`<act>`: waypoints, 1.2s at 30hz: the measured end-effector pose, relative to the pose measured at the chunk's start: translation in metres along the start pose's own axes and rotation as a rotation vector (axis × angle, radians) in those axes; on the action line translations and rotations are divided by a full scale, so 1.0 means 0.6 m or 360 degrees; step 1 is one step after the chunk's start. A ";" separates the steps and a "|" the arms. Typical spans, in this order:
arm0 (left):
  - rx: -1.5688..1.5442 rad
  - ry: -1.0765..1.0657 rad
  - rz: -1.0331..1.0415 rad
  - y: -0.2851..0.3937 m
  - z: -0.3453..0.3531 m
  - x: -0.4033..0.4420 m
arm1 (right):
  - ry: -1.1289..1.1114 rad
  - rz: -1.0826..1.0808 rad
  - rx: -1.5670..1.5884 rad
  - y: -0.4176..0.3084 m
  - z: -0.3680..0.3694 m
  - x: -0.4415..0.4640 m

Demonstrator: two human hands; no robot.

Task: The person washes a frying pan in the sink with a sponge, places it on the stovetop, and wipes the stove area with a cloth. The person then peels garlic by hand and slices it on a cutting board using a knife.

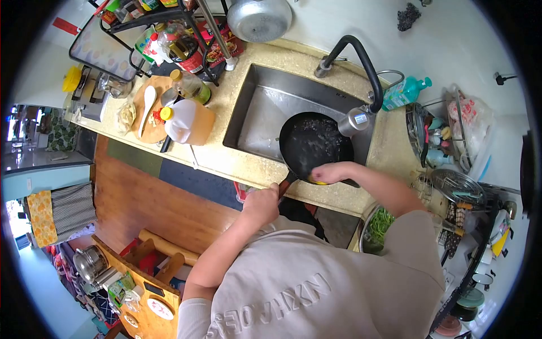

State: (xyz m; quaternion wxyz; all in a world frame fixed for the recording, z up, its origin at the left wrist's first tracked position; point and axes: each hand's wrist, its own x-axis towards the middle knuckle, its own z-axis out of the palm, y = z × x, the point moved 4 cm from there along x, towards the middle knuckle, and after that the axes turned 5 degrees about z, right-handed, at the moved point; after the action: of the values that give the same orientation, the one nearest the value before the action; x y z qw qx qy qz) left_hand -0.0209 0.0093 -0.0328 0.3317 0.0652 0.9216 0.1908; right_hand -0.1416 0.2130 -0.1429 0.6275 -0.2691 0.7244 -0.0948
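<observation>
A black frying pan is tilted over the right part of the steel sink, wet inside, with water and some bubbles. My left hand is wrapped round its dark reddish handle at the counter's front edge. At the pan's near right rim, my right hand is closed on a yellow sponge, which mostly hides under the fingers. The black tap arches over the sink, and its silver spray head hangs just above the pan's right side.
Left of the sink stand a jug of amber liquid, a bottle and a cutting board with a white spoon. A green soap bottle is behind right. Green vegetables fill a bowl beside my right arm.
</observation>
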 end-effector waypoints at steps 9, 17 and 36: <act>0.0031 -0.0019 0.0007 0.006 -0.001 -0.005 | 0.2058 -0.0356 0.0864 -0.030 -0.159 0.205; -0.0012 -0.0006 -0.0014 0.005 -0.007 0.000 | 0.1471 0.0495 -0.0644 0.096 -0.108 0.086; -0.0061 -0.0068 -0.0018 0.005 0.001 -0.001 | 0.1368 -0.0757 0.3466 0.097 -0.148 0.063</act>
State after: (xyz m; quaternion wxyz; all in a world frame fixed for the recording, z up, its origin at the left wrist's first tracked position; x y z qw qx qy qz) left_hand -0.0202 0.0124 -0.0319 0.3536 0.0576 0.9108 0.2052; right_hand -0.2450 0.2247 -0.1857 0.1988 0.3307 0.3461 -0.8552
